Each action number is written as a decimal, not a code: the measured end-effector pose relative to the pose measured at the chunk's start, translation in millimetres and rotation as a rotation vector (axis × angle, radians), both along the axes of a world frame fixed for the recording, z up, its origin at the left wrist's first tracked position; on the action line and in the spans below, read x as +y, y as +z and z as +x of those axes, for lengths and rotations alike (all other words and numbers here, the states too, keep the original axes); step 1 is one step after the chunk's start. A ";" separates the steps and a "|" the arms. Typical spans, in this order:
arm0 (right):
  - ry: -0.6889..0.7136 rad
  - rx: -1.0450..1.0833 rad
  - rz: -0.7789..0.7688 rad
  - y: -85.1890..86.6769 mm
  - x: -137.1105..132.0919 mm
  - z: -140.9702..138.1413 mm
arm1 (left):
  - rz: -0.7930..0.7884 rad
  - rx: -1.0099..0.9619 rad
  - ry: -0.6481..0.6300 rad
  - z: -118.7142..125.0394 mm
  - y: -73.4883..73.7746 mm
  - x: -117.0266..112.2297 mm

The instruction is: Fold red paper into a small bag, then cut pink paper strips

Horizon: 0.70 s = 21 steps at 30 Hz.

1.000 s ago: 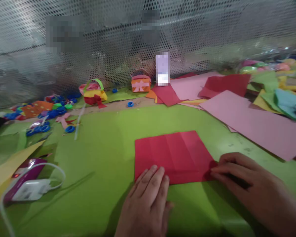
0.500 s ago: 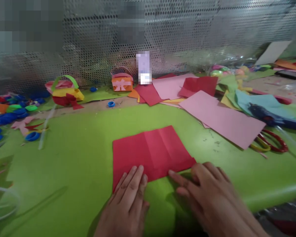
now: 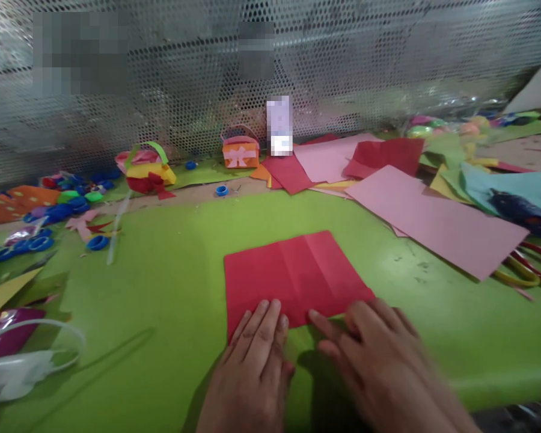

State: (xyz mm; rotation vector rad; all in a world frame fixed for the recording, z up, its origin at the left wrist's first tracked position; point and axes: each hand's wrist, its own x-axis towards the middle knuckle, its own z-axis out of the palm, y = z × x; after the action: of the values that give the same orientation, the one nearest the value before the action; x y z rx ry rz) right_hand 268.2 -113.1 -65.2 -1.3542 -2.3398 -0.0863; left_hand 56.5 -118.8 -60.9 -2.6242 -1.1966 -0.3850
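A sheet of red paper point(image 3: 275, 270) lies on the green tabletop, with vertical crease lines and a narrow fold along its near edge. My left hand point(image 3: 256, 355) rests flat on the sheet's near left part, fingers stretched and close together. The index finger of my right hand point(image 3: 365, 349) is extended, its tip pressing the near folded edge just right of my left hand. The other right fingers are bent, and nothing shows in them.
Pink paper point(image 3: 437, 222) and scissors handles point(image 3: 523, 270) lie to the right, near a dark blue glue gun point(image 3: 523, 210). Behind stand a small orange paper basket point(image 3: 241, 155) and a yellow one point(image 3: 148, 174). A white charger point(image 3: 18, 376) sits at the left.
The view has swung left, so everything appears further right. My right index fingertip has slid left along the paper's near edge, towards my left hand, which stays in place on the sheet.
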 end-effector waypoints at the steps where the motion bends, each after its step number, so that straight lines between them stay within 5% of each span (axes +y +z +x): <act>1: -0.025 -0.009 -0.002 -1.7 -1.2 9.5 | -0.009 -0.008 -0.006 -0.8 -0.6 -0.2; 5: -0.202 -0.017 0.033 -5.3 -7.0 54.6 | -0.034 -0.027 0.024 -3.6 -1.0 -2.4; 8: -0.183 0.160 0.014 -3.5 -10.2 54.9 | 0.009 -0.019 0.051 -2.9 2.0 -3.7; 10: -0.090 0.389 -0.205 1.1 -11.1 37.1 | 0.055 -0.017 0.030 0.2 3.5 -4.3; 12: 0.014 0.646 -0.607 8.4 -10.2 15.0 | 0.099 -0.063 0.019 5.6 3.4 -5.0; 14: -0.002 0.832 -0.831 17.4 -7.8 -2.7 | 0.154 -0.148 0.016 12.7 2.5 -5.6; 21: -0.173 1.138 -0.988 35.6 -8.5 -13.6 | 0.154 -0.353 -0.052 29.1 3.0 -6.7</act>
State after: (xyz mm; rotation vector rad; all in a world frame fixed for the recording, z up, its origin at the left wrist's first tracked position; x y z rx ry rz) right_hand 254.5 -121.6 -29.6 -1.3698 -1.2219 1.5149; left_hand 85.5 -125.5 -57.9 -2.5252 -1.1419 -0.9430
